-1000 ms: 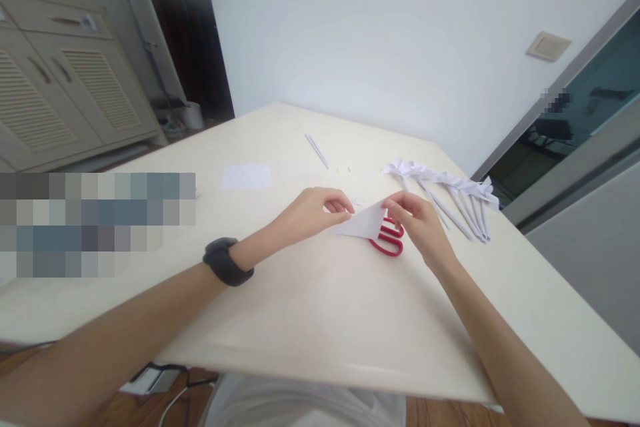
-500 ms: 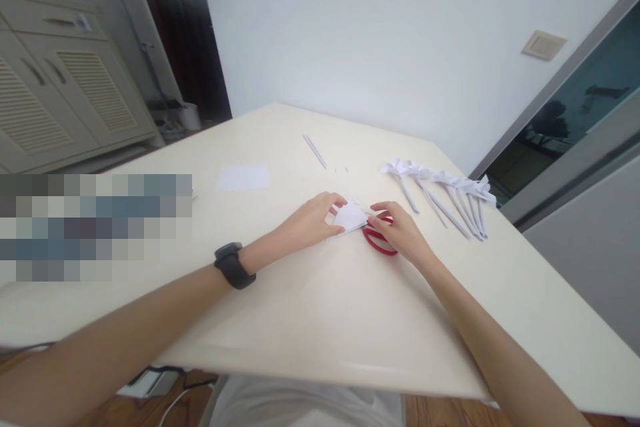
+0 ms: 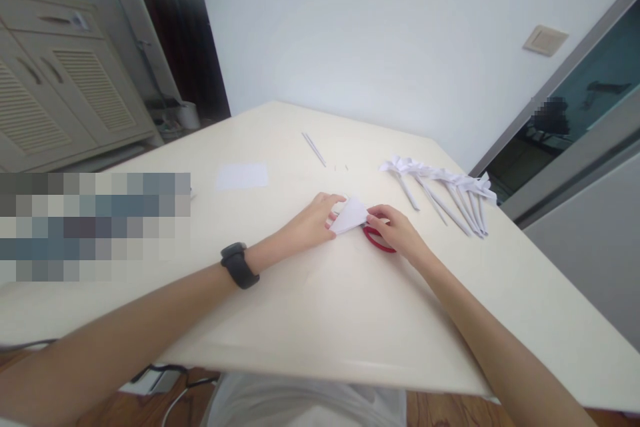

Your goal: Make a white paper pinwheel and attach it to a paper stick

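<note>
A small folded piece of white paper point(image 3: 351, 215) sits between my two hands just above the table. My left hand point(image 3: 320, 219) grips its left side, thumb at the near corner and fingers at the far one. At the paper's right corner, my right hand point(image 3: 393, 227) pinches it between thumb and fingers. Scissors with red handles point(image 3: 379, 241) lie under my right hand; their blades are mostly hidden by the paper and the hand.
Several white paper flowers with rolled stems point(image 3: 453, 190) lie in a row at the right. A flat white sheet point(image 3: 243, 175) is at the left. Thin rolled paper sticks point(image 3: 314, 149) and tiny scraps lie farther back. The table point(image 3: 300, 320) meets a white wall.
My right fingers have closed in on the paper's right corner, and the paper now shows as a clearer folded triangle. The scissors stay in about the same place.
</note>
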`<state>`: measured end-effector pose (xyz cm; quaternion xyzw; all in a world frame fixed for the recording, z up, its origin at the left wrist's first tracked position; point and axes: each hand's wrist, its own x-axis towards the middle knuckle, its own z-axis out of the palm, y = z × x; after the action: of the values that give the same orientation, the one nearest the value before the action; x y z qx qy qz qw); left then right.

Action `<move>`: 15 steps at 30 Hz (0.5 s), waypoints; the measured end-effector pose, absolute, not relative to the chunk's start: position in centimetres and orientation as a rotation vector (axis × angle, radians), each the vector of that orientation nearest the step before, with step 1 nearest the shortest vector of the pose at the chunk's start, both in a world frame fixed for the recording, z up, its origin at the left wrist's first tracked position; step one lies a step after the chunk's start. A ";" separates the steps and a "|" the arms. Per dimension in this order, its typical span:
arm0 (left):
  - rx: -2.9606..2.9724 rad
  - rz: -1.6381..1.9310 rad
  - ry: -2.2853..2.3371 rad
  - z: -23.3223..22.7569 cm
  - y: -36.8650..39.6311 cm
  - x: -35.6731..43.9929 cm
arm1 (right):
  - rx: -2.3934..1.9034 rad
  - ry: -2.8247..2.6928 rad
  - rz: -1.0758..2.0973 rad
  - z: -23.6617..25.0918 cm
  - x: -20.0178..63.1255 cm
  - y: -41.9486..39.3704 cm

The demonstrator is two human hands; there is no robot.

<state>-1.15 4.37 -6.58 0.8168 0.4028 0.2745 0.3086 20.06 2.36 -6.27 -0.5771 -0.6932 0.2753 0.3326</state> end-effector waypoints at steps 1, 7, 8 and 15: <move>2.129 0.731 1.071 -6.6 4.5 -1.1 | -1.503 -1.781 0.758 -6.2 20.1 2.3; 2.077 0.747 1.131 -6.4 5.2 -1.3 | -1.483 -1.660 0.924 -5.5 19.7 1.9; 2.087 0.741 1.134 -6.4 5.3 -1.4 | -1.484 -1.649 0.940 -5.4 19.7 1.9; 2.286 0.593 1.294 -6.2 5.9 -2.0 | -1.496 -1.614 0.950 -5.7 20.0 2.1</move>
<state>-2.05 5.92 -6.17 0.8276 0.4686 0.2146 0.2224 20.01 2.07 -5.73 -0.5815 -0.6271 0.3693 0.3637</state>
